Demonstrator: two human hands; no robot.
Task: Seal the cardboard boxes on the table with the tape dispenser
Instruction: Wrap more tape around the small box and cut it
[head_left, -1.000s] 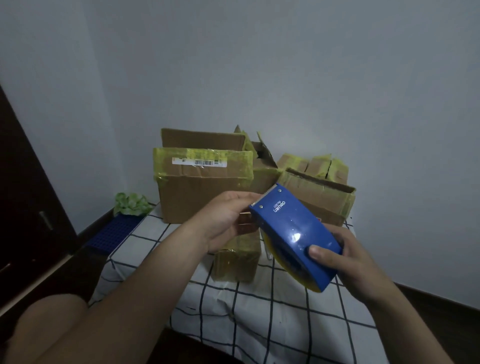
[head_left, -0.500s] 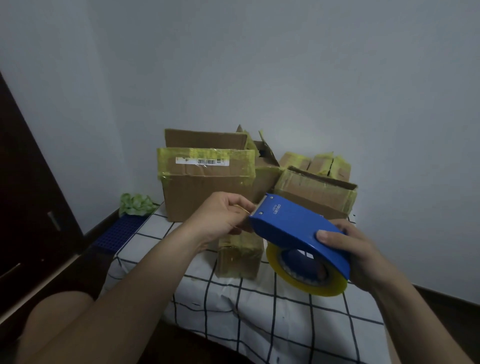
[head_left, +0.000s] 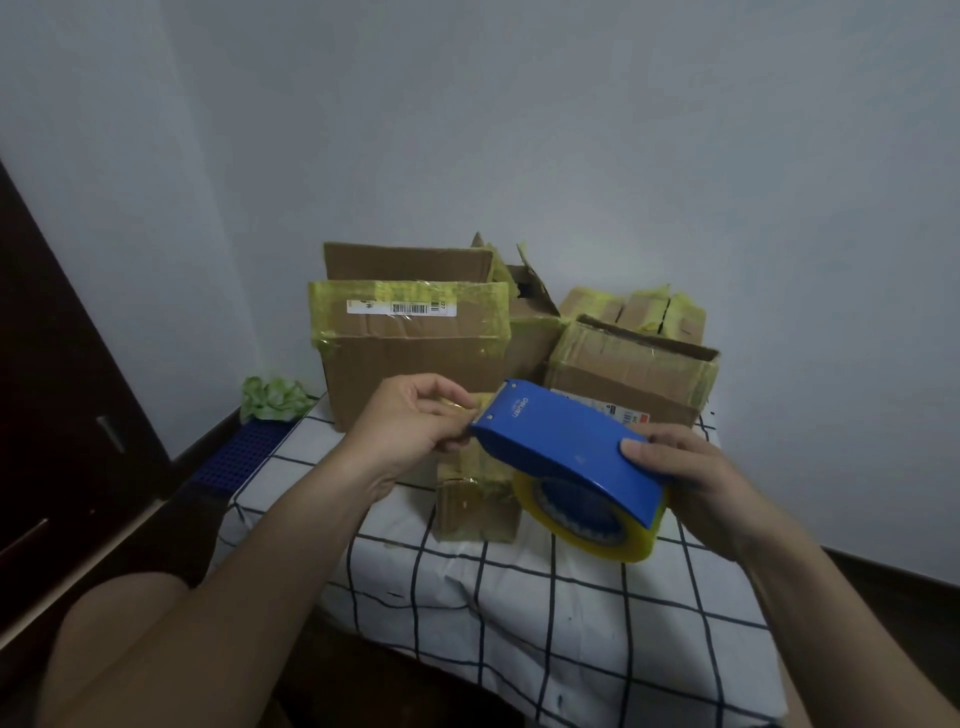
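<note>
Fingers of the left hand are curled, with the tape end pinched at the 9 o'clock tip of the blue tape dispenser. The dispenser is held in the air above the checked tablecloth, yellow tape roll at its 6 o'clock, rear gripped by the right hand, thumb laid on top. Cardboard boxes are set behind on the table: large labelled box at the dispenser's 11 o'clock, small box at 7 o'clock, partly hidden, open-topped box at 1 o'clock.
</note>
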